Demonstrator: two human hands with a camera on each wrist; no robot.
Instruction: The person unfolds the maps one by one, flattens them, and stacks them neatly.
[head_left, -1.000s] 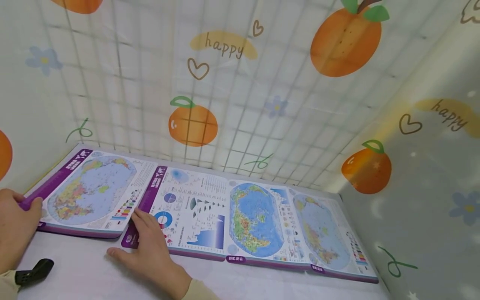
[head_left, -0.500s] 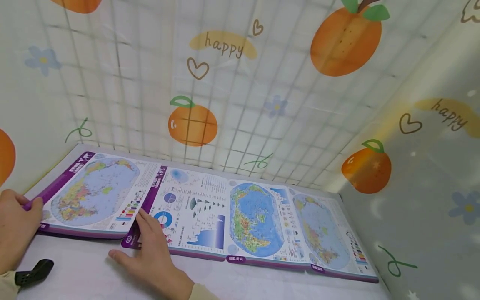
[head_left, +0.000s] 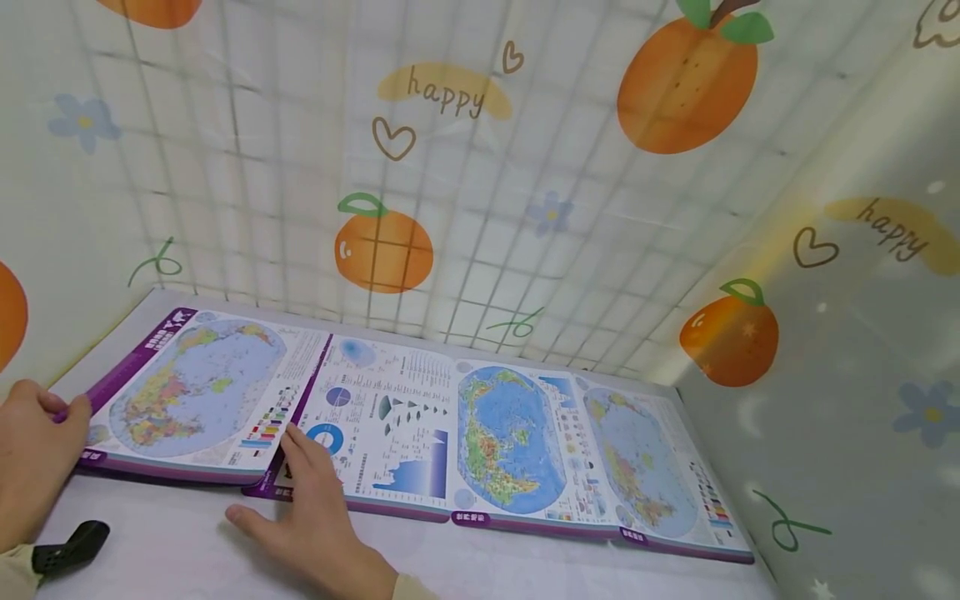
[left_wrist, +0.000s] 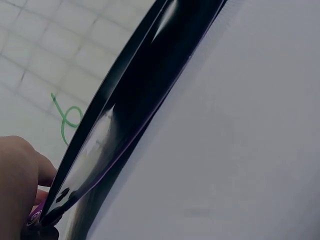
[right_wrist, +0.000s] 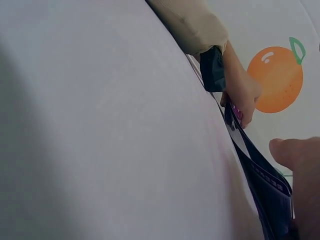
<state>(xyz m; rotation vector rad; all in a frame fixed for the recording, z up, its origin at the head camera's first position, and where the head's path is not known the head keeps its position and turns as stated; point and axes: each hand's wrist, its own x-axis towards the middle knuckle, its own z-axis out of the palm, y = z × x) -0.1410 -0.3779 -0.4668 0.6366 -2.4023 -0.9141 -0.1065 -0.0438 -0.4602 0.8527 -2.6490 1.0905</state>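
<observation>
In the head view, the leftmost world map sheet (head_left: pixel 217 383) lies with its right edge over the purple strip of a chart sheet (head_left: pixel 397 417). My left hand (head_left: pixel 37 458) pinches the leftmost sheet's purple left edge between thumb and fingers. Against its lower right edge rest the fairly straight fingers of my right hand (head_left: pixel 318 517), the thumb spread apart. From the left wrist, the glossy dark underside of the map sheet (left_wrist: pixel 130 110) appears bowed up off the table. The right wrist view shows my left hand (right_wrist: pixel 242 87) gripping the far end.
Farther right in the row lie a blue relief map (head_left: pixel 513 442) and a paler map (head_left: pixel 648 467). White cloth (head_left: pixel 165 542) covers the table. Behind stands a curtain (head_left: pixel 480 208) with printed oranges over a wire grid; another patterned wall (head_left: pixel 847 350) borders the right side.
The leftmost map sheet has slid right and slightly nearer, covering more of the chart sheet's purple strip. My right hand has shifted slightly right; the left hand keeps its pinch, moving a little right.
</observation>
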